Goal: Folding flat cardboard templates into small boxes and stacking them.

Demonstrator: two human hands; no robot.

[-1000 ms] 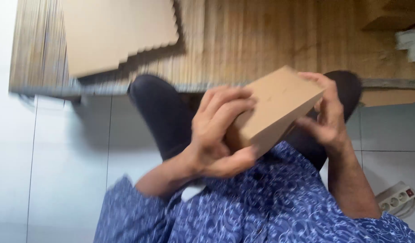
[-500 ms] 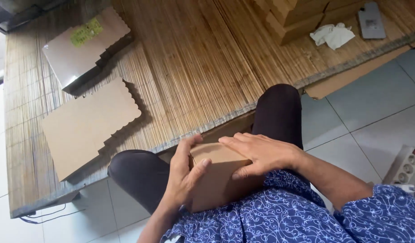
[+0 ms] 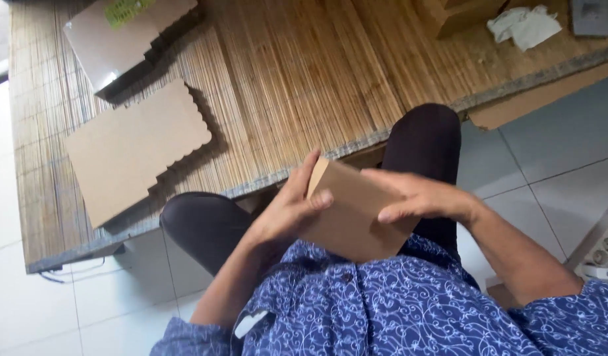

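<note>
Cardboard box (image 3: 353, 214), one small brown piece, is held over the person's lap just off the near edge of the reed mat (image 3: 297, 86). That mat is the largest thing, covering the low platform. On it, far from the box, lie two stacks of flat cardboard: one with scalloped edges (image 3: 135, 148) near the mat's left end and one glossy stack (image 3: 122, 39) behind it. At the mat's far right corner sit one crumpled white cloth (image 3: 525, 26) and one brown block (image 3: 459, 13). The left hand (image 3: 287, 214) curls round the box's left edge, thumb pressed on its face. The right hand (image 3: 426, 198) lies flat on top, fingers extended.
</note>
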